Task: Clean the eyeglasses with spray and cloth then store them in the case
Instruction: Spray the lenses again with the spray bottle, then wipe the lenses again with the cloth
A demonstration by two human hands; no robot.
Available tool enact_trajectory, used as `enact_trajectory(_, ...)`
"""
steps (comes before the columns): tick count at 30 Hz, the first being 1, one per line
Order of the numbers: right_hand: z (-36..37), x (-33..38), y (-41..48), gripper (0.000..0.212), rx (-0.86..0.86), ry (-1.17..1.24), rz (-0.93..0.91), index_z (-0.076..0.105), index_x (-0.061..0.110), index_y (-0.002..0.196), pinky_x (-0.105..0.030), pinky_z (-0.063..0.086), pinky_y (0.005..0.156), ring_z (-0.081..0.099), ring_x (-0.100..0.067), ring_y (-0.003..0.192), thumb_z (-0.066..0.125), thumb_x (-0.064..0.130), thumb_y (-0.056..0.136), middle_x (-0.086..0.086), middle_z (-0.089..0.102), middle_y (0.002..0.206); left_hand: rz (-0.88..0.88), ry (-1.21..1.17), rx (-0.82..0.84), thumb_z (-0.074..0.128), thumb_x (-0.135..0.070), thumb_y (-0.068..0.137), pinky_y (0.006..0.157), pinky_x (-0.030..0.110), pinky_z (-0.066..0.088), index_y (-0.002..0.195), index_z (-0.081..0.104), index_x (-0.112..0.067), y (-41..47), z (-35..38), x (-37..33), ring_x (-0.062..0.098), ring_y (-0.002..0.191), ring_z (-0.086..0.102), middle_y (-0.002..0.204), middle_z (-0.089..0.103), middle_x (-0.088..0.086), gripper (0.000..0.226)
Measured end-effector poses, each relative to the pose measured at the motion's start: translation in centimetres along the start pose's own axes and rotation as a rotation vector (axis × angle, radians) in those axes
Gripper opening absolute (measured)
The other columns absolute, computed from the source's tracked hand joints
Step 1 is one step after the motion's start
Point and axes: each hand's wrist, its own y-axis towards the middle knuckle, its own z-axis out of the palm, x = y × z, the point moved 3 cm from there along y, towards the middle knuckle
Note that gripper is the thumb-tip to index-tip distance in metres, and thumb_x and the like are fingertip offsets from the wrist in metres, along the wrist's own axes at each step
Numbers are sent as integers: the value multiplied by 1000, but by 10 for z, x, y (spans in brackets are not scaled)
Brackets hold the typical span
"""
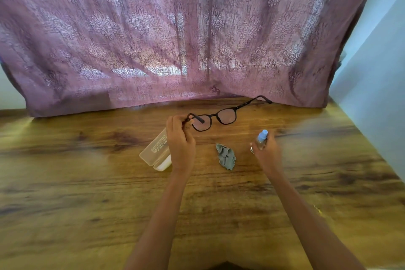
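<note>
My left hand [180, 138] pinches one arm of the thin black-framed eyeglasses [217, 116], up at mid-frame above the wooden worktop [87, 182]. They look light and easy to break, so I hold the frame, not the glass. My right hand [266, 149] wraps the small clear spray bottle with the blue cap [261, 139].

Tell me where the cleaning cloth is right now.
In the head view the grey cloth lies crumpled on the wooden table, between the two hands: right of the case and left of the spray bottle held in the right hand.
</note>
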Motion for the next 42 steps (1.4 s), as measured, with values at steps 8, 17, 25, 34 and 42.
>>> enact_trajectory(8,-17,34,-5,36,-142,24,-142,57,14,113,-40,49,87,55,-24,105,66,39,89,1,56,107,21,9,2,47,-1,94,74,24,43,99,56,-6,-1,1,0,16,85,53,96,54,0,12)
enact_trajectory(17,-9,92,7,15,-30,283,-311,70,24,106,-21,54,74,67,-12,80,65,25,92,7,71,85,50,1,21,43,-14,95,68,23,40,97,56,-9,-1,2,-5,16,81,53,95,51,-8,14)
enact_trajectory(25,-12,100,12,16,-123,263,-456,68,36,99,-28,56,67,67,-7,75,66,23,90,17,70,82,153,180,295,56,-19,96,65,21,42,106,58,-16,0,-13,2,10,75,53,96,56,-13,11)
enact_trajectory(34,-2,100,11,15,-115,231,-478,72,20,102,-14,52,65,64,4,74,67,12,90,15,68,79,122,517,526,44,-26,99,50,41,50,92,52,-12,5,-22,3,26,54,57,64,60,6,18)
enact_trajectory(42,8,101,6,19,-34,288,-332,68,20,108,-13,53,71,67,3,79,68,25,90,9,72,84,-57,412,438,42,-24,99,45,31,38,92,50,-11,3,-22,6,25,48,54,53,46,-4,17)
